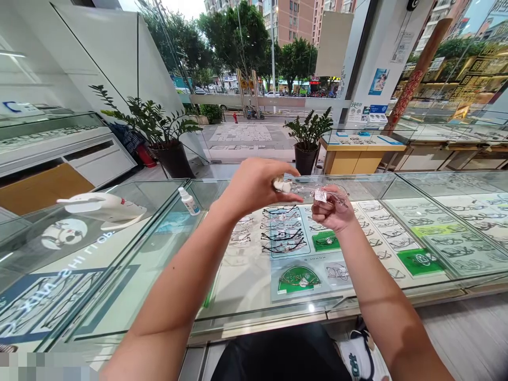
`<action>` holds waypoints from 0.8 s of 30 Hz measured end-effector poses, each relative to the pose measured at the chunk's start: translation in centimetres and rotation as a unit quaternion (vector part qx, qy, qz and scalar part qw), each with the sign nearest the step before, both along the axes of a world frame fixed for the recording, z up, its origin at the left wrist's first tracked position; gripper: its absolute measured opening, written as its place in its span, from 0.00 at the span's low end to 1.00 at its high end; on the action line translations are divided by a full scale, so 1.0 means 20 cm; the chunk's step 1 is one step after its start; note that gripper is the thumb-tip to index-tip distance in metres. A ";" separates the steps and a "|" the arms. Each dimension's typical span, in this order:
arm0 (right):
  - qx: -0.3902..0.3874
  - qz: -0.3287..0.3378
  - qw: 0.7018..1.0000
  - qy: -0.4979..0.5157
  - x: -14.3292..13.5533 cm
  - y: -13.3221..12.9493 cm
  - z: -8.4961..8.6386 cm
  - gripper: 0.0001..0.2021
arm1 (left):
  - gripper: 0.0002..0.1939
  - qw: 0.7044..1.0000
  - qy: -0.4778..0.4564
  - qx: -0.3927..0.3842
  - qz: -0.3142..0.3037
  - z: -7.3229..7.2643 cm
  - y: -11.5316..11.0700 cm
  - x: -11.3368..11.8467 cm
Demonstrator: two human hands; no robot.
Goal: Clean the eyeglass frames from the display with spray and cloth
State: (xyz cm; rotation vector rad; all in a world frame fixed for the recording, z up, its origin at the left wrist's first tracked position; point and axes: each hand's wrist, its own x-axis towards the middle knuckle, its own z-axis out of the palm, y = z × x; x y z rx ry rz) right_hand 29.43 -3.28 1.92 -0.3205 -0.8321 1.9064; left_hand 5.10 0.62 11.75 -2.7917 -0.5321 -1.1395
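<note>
Thin-framed eyeglasses (339,196) with a small white tag (320,196) are held up over the glass display case (234,296). My right hand (334,210) grips them at the tag, its fingers curled. To their left, my left hand (260,185) is bent round a crumpled white cloth or tissue (282,185), thumb and fingertips reaching toward the glasses. Whether the cloth touches a lens is too small to tell. Beneath both hands, rows of eyeglasses (282,233) lie inside the case under the glass.
A small white spray bottle (189,202) stands on the glass to the left. Further left lies a white curved object (105,206). Potted plants (305,137) stand behind the counter, by the window. A wooden-fronted display table (357,159) is at the back right.
</note>
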 end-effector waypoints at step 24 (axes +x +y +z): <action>0.032 -0.022 0.998 -0.047 -0.01 -0.01 0.02 0.24 | 0.27 0.998 -0.008 -0.060 -0.002 -0.01 0.03 0.00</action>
